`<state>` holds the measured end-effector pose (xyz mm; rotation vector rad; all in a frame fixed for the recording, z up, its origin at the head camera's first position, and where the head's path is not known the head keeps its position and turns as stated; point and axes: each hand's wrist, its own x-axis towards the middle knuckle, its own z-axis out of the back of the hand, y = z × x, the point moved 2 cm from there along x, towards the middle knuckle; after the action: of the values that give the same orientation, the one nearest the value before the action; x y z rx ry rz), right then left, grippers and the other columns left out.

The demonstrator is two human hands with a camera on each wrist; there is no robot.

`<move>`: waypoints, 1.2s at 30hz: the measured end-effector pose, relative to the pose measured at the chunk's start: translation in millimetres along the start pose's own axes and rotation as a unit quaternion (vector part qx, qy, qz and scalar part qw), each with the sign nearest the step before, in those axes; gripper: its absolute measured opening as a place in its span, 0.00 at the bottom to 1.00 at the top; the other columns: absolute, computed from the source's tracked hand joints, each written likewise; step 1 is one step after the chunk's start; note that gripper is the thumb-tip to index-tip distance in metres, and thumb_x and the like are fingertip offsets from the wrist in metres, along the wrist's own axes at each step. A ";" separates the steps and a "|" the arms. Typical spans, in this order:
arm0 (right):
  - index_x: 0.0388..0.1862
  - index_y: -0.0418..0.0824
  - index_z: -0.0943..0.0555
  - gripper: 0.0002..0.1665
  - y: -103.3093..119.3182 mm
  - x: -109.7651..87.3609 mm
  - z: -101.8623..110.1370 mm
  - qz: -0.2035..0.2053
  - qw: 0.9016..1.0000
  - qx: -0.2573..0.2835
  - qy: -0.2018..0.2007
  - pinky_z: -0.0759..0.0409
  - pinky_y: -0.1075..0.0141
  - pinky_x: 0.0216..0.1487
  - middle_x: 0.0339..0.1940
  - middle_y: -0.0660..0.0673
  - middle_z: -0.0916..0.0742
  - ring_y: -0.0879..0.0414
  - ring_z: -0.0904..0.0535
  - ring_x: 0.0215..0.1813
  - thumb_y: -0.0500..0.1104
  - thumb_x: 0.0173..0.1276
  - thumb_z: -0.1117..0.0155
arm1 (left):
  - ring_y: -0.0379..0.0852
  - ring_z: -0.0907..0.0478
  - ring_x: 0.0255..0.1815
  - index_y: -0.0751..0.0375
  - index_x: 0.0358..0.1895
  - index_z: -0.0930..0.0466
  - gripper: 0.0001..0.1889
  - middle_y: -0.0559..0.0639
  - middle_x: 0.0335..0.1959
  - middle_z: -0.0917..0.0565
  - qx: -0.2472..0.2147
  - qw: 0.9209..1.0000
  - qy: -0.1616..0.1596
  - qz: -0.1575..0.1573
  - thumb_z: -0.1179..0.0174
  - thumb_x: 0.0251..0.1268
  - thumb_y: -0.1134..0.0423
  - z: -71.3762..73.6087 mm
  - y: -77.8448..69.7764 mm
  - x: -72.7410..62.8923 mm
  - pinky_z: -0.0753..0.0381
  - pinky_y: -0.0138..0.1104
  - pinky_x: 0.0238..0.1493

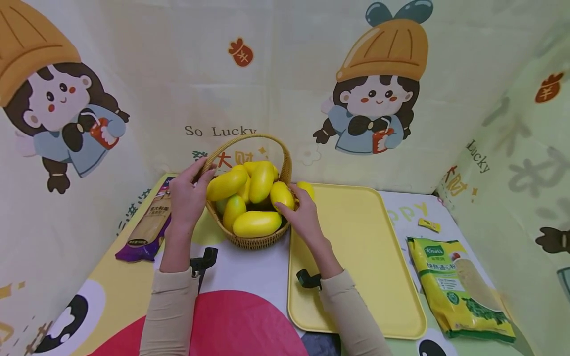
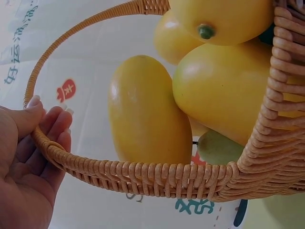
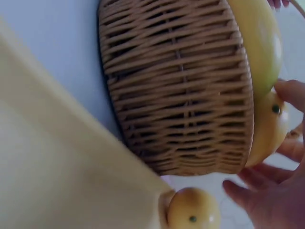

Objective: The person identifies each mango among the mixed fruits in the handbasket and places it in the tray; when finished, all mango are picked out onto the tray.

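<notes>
A wicker basket (image 1: pixel 254 242) holds several yellow mangoes (image 1: pixel 257 224), with a greenish one (image 2: pixel 219 149) low among them. My left hand (image 1: pixel 189 195) grips the left side of the arched handle (image 2: pixel 86 24), its thumb and fingers on either side of the wicker. At the basket's right rim, my right hand (image 1: pixel 303 212) holds a mango (image 1: pixel 282 195) between thumb and fingers. The stem end of this mango (image 3: pixel 269 129) faces out beside the thumb in the right wrist view. Another mango (image 1: pixel 306 189) lies outside the basket, by the tray's back left corner.
A yellow tray (image 1: pixel 356 257) lies right of the basket, under my right forearm. Farther right are a green-and-yellow Knorr bag (image 1: pixel 460 289) and a small yellow packet (image 1: pixel 429 225). A purple-ended pasta pack (image 1: pixel 149 222) lies at left. Printed cloth walls (image 1: pixel 294 99) stand behind and beside.
</notes>
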<state>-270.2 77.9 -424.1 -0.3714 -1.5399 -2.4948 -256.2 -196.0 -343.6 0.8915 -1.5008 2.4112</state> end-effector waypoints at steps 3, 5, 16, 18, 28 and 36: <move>0.71 0.44 0.29 0.42 3.5 -0.9 -2.0 -0.012 0.999 -0.038 -0.005 0.23 0.51 0.65 0.66 0.44 0.23 0.48 0.26 0.64 0.57 0.62 0.28 | 0.46 0.16 0.55 0.54 0.66 0.23 0.21 0.53 0.54 0.13 0.008 1.000 0.000 0.000 0.43 0.73 0.57 -0.6 -0.6 -0.8 0.19 0.21 0.54; 0.71 0.45 0.29 0.42 5.3 -1.5 -3.5 -0.019 0.998 -0.056 -0.010 0.23 0.51 0.64 0.66 0.44 0.23 0.48 0.26 0.63 0.58 0.61 0.28 | 0.46 0.16 0.54 0.54 0.66 0.23 0.21 0.53 0.54 0.13 0.010 1.000 0.001 0.002 0.43 0.73 0.57 -1.0 -0.9 -1.3 0.19 0.21 0.54; 0.68 0.50 0.26 0.34 16.1 -5.0 -6.7 -0.007 0.996 -0.084 -0.021 0.22 0.57 0.50 0.64 0.48 0.21 0.51 0.25 0.53 0.51 0.61 0.34 | 0.46 0.16 0.54 0.58 0.66 0.23 0.21 0.53 0.53 0.12 0.009 1.000 -0.004 0.001 0.43 0.72 0.58 -0.9 1.7 -1.1 0.19 0.22 0.54; 0.67 0.51 0.26 0.34 17.3 -5.0 -6.7 -0.006 0.996 -0.082 -0.021 0.22 0.58 0.48 0.63 0.49 0.21 0.51 0.25 0.52 0.50 0.60 0.36 | 0.46 0.16 0.55 0.58 0.66 0.23 0.21 0.53 0.53 0.12 0.008 1.000 -0.003 0.000 0.43 0.72 0.58 -1.0 2.0 -0.9 0.19 0.22 0.54; 0.67 0.49 0.25 0.35 23.3 -6.7 -4.0 0.009 0.996 -0.088 -0.003 0.22 0.51 0.63 0.68 0.47 0.27 0.48 0.27 0.65 0.43 0.55 0.37 | 0.46 0.16 0.55 0.52 0.66 0.23 0.20 0.52 0.53 0.12 0.013 1.000 -0.006 0.004 0.43 0.73 0.58 -1.5 -0.1 0.0 0.19 0.23 0.54; 0.63 0.47 0.22 0.32 28.7 -6.3 9.0 0.013 0.997 -0.074 0.006 0.22 0.53 0.61 0.66 0.47 0.23 0.48 0.25 0.62 0.41 0.55 0.37 | 0.46 0.16 0.55 0.51 0.66 0.23 0.21 0.53 0.53 0.13 0.017 1.000 -0.005 0.003 0.43 0.73 0.58 -1.6 0.0 0.2 0.19 0.22 0.54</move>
<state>-255.0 73.4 -397.7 -0.3944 -1.3392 -2.5935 -257.0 -194.7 -344.0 0.9084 -1.4732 2.4461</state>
